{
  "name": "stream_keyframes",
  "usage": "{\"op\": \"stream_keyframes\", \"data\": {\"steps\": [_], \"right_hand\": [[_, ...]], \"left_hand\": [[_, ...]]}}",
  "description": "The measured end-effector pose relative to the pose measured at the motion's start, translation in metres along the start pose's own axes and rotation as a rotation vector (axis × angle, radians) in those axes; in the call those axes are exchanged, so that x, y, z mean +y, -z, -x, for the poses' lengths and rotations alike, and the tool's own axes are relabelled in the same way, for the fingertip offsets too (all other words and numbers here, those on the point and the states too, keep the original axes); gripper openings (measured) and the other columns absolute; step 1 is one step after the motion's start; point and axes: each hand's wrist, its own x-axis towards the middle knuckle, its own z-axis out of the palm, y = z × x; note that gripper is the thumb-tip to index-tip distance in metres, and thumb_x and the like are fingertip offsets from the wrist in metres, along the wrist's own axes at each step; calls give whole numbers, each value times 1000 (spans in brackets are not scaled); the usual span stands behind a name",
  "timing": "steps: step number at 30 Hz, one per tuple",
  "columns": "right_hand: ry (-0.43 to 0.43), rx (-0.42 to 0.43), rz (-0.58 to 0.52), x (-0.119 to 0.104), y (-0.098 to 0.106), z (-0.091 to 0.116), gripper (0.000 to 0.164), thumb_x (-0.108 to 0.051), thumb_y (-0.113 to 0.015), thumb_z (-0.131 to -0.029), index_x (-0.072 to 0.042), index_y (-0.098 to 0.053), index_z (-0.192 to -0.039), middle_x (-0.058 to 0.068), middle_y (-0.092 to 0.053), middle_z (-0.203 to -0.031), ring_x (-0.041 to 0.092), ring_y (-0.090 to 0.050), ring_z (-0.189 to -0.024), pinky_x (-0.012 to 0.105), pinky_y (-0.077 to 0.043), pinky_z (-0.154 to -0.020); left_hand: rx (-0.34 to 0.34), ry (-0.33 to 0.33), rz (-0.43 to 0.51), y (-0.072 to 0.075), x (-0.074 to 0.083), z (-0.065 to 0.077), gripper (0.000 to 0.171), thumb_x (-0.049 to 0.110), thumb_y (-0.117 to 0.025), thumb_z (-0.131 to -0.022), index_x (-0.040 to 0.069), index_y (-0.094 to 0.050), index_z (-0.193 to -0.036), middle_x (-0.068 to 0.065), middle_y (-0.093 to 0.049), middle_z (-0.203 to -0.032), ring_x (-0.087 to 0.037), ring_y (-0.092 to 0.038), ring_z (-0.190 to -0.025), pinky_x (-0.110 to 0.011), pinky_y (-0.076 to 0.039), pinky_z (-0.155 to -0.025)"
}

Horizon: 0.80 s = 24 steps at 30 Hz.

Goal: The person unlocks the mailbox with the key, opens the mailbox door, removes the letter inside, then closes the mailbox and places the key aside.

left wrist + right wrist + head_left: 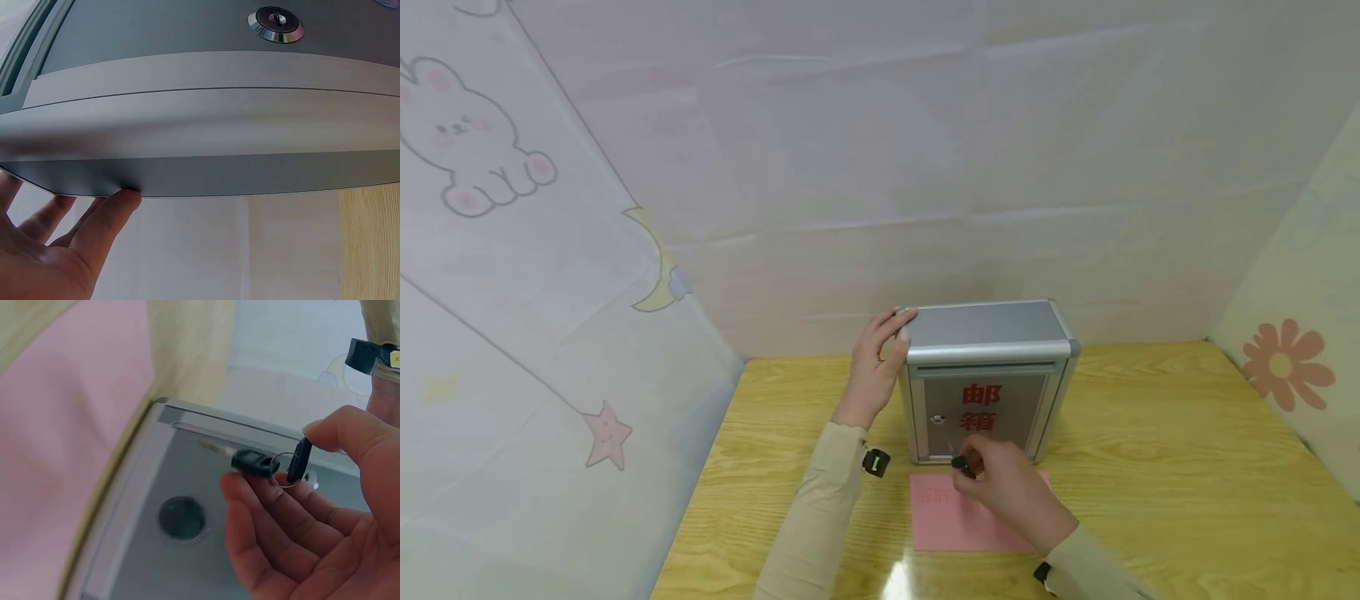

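Observation:
A grey metal mailbox (pixel 992 325) with red characters on its front stands upright on the table. My left hand (pixel 874 367) rests against its upper left corner, fingers at the top edge; in the left wrist view the thumb touches the side panel. My right hand (pixel 1011 487) is low in front of the mailbox. It pinches a key (pixel 300 459) by its black head between thumb and fingers. On the same ring (pixel 283 472) a second black-headed key (pixel 253 461) points away from the fingers. A round keyhole lock (pixel 276 25) sits on the mailbox front.
A pink paper (pixel 940 525) with small red print lies flat on the wooden table (pixel 1150 467), in front of the mailbox and partly under my right hand. A pale backdrop (pixel 925 192) rises behind the table, and printed side panels (pixel 497 333) stand at left and right.

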Motion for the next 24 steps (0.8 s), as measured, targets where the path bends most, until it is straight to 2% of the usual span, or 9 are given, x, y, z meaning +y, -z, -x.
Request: {"op": "stream_keyframes", "data": {"steps": [4,14,20,24], "right_hand": [[-22,-45,-46,25,5,13,16,-12,-75,-78,-10,-64,-89,-9,-56,-74,5,-52,-65,23,-47,-58],[-180,-48,-32,90,33,29,22,-8,-73,-80,0,-63,-99,0,-61,-81,12,-58,-73,29,-49,-61],[-225,3,16,121,47,32,28,-14,-74,-82,2,-62,-101,3,-63,-81,18,-62,-74,35,-51,-63],[-242,32,23,137,51,34,26,-12,-72,-82,3,-61,-100,4,-64,-80,21,-63,-74,38,-51,-64]], "left_hand": [[-3,16,6,0,0,0,44,45,-42,-99,28,-53,-138,2,-36,-148,-18,-31,-136,-54,-29,-104],[-1,22,6,2,3,0,43,44,-42,-99,28,-54,-138,3,-36,-148,-20,-31,-135,-56,-30,-103],[-8,5,8,1,4,-1,44,44,-42,-99,26,-54,-138,2,-36,-148,-19,-31,-135,-54,-29,-104],[-3,6,4,1,2,-1,44,43,-43,-99,26,-54,-138,3,-37,-147,-18,-32,-135,-52,-30,-104]]}}
